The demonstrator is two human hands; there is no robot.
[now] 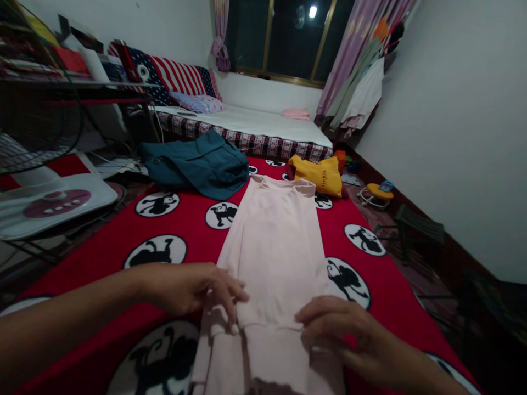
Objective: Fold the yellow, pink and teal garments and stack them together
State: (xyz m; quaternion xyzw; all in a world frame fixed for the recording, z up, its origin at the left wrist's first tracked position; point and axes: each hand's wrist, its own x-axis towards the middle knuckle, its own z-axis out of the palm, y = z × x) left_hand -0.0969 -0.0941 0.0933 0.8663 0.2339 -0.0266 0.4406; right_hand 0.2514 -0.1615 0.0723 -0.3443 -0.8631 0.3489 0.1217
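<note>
A pale pink sweatshirt [275,247] lies folded lengthwise, its neckline at the far end and a ribbed band nearest me. My left hand [201,291] rests on the left side of the sweatshirt just above the band, fingers apart and slightly bent, fingertips touching the cloth. On the opposite edge, my right hand [349,329] touches the fabric beside the band with loosely curved fingers that look apart. The near end of the garment runs out of the bottom of the view.
The sweatshirt lies on a red blanket [185,219] with monkey patches. A teal garment [201,164] sits at the far left, a folded yellow garment [319,174] at the far right. A white-topped stand [99,192] is left; a dark stool [420,224] is right.
</note>
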